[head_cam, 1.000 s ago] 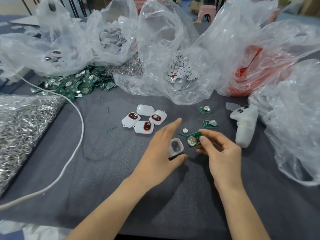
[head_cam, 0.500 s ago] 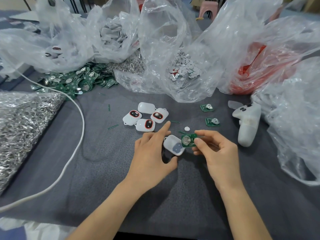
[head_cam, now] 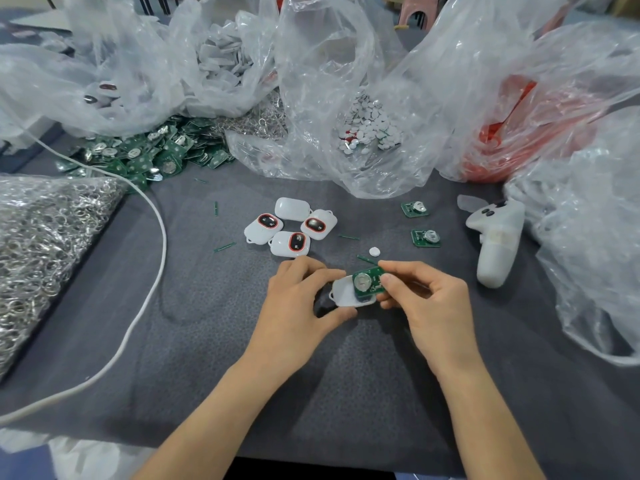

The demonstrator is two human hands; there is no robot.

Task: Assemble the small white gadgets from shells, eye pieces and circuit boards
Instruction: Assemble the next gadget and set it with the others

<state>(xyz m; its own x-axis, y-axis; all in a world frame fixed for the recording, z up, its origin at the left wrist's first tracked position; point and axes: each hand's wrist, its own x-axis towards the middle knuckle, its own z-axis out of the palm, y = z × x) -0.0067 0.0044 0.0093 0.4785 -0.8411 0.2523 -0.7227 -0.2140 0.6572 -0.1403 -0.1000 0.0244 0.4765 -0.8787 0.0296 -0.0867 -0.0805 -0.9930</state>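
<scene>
My left hand (head_cam: 298, 299) grips a small white shell (head_cam: 343, 293) at the centre of the grey table. A green circuit board (head_cam: 367, 281) with a round silver cell lies over the shell's right end, pinched by the thumb and forefinger of my right hand (head_cam: 429, 303). Several assembled white gadgets (head_cam: 290, 226) with red-rimmed dark eye pieces lie just beyond my left hand. Two loose circuit boards (head_cam: 425, 237) and a small white disc (head_cam: 374, 251) lie further back right.
Plastic bags stand along the back: white discs (head_cam: 363, 129), white shells (head_cam: 221, 53), red parts (head_cam: 519, 126). A heap of green boards (head_cam: 152, 154) lies back left, a bag of metal rings (head_cam: 45, 244) at left, a white cable (head_cam: 152, 271) beside it, a white controller (head_cam: 495, 244) at right.
My hands came together: the left hand closed round the shell, and the right hand brought the circuit board onto the shell's right end.
</scene>
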